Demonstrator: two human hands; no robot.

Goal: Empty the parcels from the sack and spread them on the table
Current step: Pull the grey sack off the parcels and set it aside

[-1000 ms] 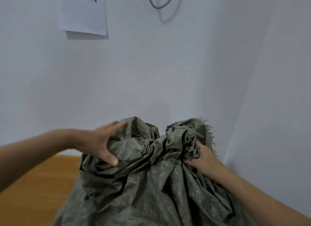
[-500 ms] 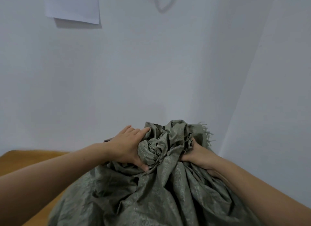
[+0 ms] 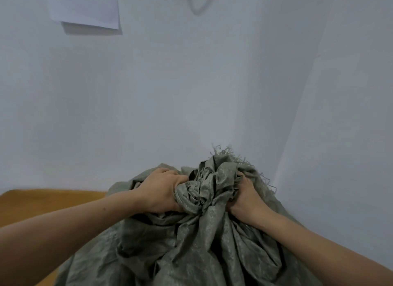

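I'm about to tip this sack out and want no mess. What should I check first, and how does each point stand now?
1. Left hand has a firm hold on the sack: ok, fingers curled round the bunched cloth.
2. Right hand has a hold too: ok, it grips the other side of the bunch.
3. Sack's mouth open: not ok, it is gathered and crumpled shut.
4. Table surface to spread on: ok, bare wood shows left of the sack.
5. Parcels inside: cannot tell, none visible.
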